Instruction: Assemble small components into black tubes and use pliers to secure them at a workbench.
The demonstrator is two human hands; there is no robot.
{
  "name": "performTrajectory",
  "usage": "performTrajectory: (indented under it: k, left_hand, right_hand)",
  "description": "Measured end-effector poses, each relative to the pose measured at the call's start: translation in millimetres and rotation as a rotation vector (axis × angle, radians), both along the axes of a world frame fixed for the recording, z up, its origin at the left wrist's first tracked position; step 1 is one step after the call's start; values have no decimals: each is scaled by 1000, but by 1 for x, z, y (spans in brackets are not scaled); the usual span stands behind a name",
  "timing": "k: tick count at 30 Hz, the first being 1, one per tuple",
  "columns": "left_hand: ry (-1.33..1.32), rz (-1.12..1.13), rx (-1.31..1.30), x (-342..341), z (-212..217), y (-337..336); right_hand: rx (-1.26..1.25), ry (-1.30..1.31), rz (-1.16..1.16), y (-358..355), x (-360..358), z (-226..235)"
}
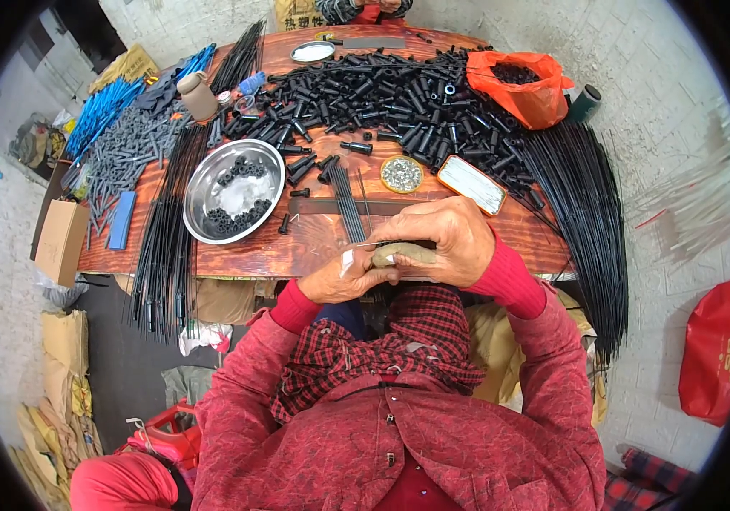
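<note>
Both hands meet just over the near edge of the table. In my right hand (459, 243), closed around it, is a grey-green rounded pad (406, 254); its kind is unclear. My left hand (344, 274) is closed, its fingertips at the pad's left end, and white tape is wrapped on a finger. A thin light line like a wire (368, 244) shows between the two hands, but what the left fingers pinch is mostly hidden. Just beyond the hands lies a small bundle of thin black rods (348, 203), close to a flat dark metal bar (318, 206).
A heap of black plastic sleeves (365, 98) covers the table's far side. Nearer are a steel bowl (275, 183) with black parts, a round tin (402, 174) and a white rectangular tray (471, 184). Long black rods (582, 221) overhang at right, others (165, 238) at left. Another person's hands (378, 5) show beyond.
</note>
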State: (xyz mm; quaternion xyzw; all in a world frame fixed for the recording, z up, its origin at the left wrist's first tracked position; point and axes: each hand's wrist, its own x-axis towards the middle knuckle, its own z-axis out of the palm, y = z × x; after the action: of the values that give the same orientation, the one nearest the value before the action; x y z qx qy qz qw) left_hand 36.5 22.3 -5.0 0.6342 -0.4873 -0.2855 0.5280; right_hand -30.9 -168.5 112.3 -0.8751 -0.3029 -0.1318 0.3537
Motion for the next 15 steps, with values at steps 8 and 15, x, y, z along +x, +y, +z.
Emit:
performTrajectory:
  k: [8, 15]
  left_hand:
    - [-214, 107, 5, 6, -62, 4]
    - [-466, 155, 112, 12, -60, 17]
  right_hand:
    - [-1, 53, -39, 0, -1, 0]
    - [50, 26, 9, 10, 5, -1]
